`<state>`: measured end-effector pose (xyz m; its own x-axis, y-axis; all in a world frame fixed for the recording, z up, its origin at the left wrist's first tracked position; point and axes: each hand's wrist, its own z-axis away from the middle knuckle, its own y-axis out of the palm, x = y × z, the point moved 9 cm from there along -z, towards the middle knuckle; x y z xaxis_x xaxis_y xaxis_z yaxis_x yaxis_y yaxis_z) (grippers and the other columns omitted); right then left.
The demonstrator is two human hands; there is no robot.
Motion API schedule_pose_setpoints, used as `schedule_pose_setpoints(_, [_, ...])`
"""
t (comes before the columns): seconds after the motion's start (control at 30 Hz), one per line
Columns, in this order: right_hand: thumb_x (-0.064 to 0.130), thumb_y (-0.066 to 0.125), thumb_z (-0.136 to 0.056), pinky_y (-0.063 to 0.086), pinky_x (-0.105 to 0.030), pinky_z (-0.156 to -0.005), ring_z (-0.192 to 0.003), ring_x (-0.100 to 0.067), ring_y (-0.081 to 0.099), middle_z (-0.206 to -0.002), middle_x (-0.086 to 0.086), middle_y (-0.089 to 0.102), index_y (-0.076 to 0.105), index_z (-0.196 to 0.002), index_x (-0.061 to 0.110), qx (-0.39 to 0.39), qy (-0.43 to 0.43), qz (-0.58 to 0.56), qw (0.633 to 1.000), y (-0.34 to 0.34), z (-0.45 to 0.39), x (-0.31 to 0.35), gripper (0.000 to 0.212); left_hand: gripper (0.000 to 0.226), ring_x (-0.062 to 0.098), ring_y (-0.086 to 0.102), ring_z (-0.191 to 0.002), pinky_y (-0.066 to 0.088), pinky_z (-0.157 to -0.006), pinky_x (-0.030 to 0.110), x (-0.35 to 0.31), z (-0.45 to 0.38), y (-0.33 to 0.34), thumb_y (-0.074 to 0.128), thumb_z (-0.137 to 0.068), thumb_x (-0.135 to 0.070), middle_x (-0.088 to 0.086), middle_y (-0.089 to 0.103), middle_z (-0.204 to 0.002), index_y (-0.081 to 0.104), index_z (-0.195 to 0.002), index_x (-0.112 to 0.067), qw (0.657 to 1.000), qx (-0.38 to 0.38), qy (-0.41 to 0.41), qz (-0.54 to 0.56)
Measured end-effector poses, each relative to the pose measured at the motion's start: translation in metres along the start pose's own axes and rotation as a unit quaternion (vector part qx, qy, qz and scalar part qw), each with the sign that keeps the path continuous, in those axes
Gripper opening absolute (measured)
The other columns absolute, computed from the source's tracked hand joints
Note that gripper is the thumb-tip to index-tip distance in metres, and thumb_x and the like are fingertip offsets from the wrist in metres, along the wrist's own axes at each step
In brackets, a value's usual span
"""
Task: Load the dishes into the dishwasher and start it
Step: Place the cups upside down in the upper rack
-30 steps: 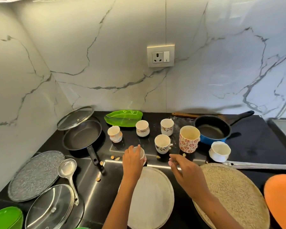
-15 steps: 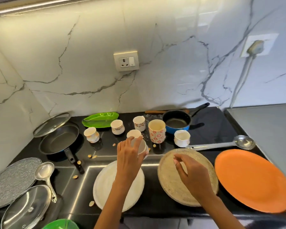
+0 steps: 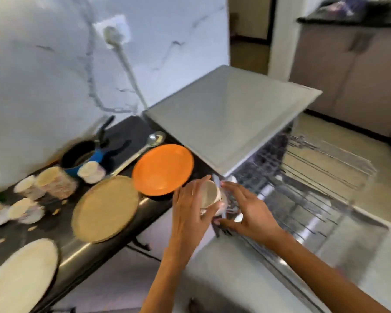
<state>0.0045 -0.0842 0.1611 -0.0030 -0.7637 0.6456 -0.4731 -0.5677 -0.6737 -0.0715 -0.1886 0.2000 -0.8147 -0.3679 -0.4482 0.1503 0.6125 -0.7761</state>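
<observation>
Carried off the black desk [image 3: 131, 132], the small white ceramic cup [image 3: 209, 195] sat gripped in the left hand [image 3: 190, 206] at the wire dishwasher rack's [image 3: 303, 177] nine o'clock edge, the open right hand [image 3: 246, 208] reaching beside it, loading begun.

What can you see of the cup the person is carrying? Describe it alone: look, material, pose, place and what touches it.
The cup is small and pale, cream inside, ceramic by its look; motion blur hides any pattern. It is tipped on its side, its mouth facing the camera. The left hand grips it around the body, and the right hand is at its far side; whether it touches the cup is unclear. The cup is held in the air, just past the counter's edge, at the near corner of the dishwasher's pulled-out wire rack.
</observation>
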Motion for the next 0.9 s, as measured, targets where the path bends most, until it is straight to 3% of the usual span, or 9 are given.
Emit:
schedule_pose_setpoints(0.07, [0.060,0.063,-0.071,0.051,-0.030,-0.081,-0.107,-0.015,0.058,-0.132,0.004,0.052,0.033,-0.134,0.031,-0.018,0.064,-0.017,0.998,-0.020,0.027,-0.036,0.076,0.057,0.012,0.050,-0.108,0.033,-0.095,0.027,-0.033,-0.006,0.040,0.060,-0.082,-0.043,-0.003,0.059,-0.122,0.047,-0.132,-0.018,0.998,0.023,0.008,0.063])
schedule_pose_setpoints(0.2, [0.048,0.067,-0.073,0.048,-0.020,-0.081,-0.103,-0.006,0.058,-0.123,0.007,0.055,0.042,-0.127,0.021,-0.066,0.127,-0.030,0.989,-0.046,0.079,-0.103,0.065,0.063,0.007,0.047,-0.110,0.034,-0.098,0.025,-0.070,0.001,0.120,0.059,-0.083,-0.052,-0.005,0.057,-0.123,0.047,-0.133,-0.017,0.987,0.081,0.013,0.136])
schedule_pose_setpoints(0.33, [0.043,0.075,-0.069,0.051,-0.027,-0.079,-0.098,-0.009,0.059,-0.117,0.004,0.056,0.049,-0.123,0.015,-0.082,0.174,0.005,0.981,-0.040,0.113,-0.172,0.066,0.066,0.009,0.044,-0.121,0.029,-0.103,0.017,-0.067,0.014,0.204,0.045,-0.091,-0.057,-0.003,0.052,-0.131,0.039,-0.141,-0.015,0.976,0.154,0.034,0.153])
schedule_pose_setpoints(0.43, [0.042,0.079,-0.064,0.055,-0.035,-0.072,-0.092,-0.013,0.061,-0.115,0.004,0.058,0.052,-0.122,0.017,-0.087,0.191,0.049,0.976,-0.027,0.120,-0.218,0.069,0.061,0.014,0.046,-0.125,0.029,-0.104,0.023,-0.032,0.020,0.256,0.035,-0.096,-0.051,0.003,0.053,-0.134,0.040,-0.141,-0.010,0.982,0.161,0.045,0.090])
schedule_pose_setpoints(0.63, [0.054,0.066,-0.065,0.056,-0.039,-0.073,-0.094,-0.022,0.061,-0.117,-0.004,0.057,0.055,-0.125,0.016,-0.084,0.193,0.095,0.973,0.012,0.100,-0.285,0.072,0.066,0.025,0.038,-0.136,0.030,-0.109,0.046,0.059,0.042,0.348,0.011,-0.100,-0.052,0.008,0.045,-0.144,0.046,-0.138,-0.010,0.966,0.240,0.050,-0.086])
schedule_pose_setpoints(0.9, [0.029,0.083,-0.060,0.050,-0.043,-0.084,-0.100,-0.024,0.047,-0.113,-0.012,0.053,0.046,-0.124,0.007,0.055,0.164,0.123,0.977,0.093,0.028,-0.333,0.077,0.053,0.024,0.033,-0.138,0.029,-0.110,0.047,0.085,0.036,0.371,0.032,-0.098,-0.042,0.008,0.036,-0.149,0.042,-0.142,-0.014,0.962,0.212,0.100,-0.140])
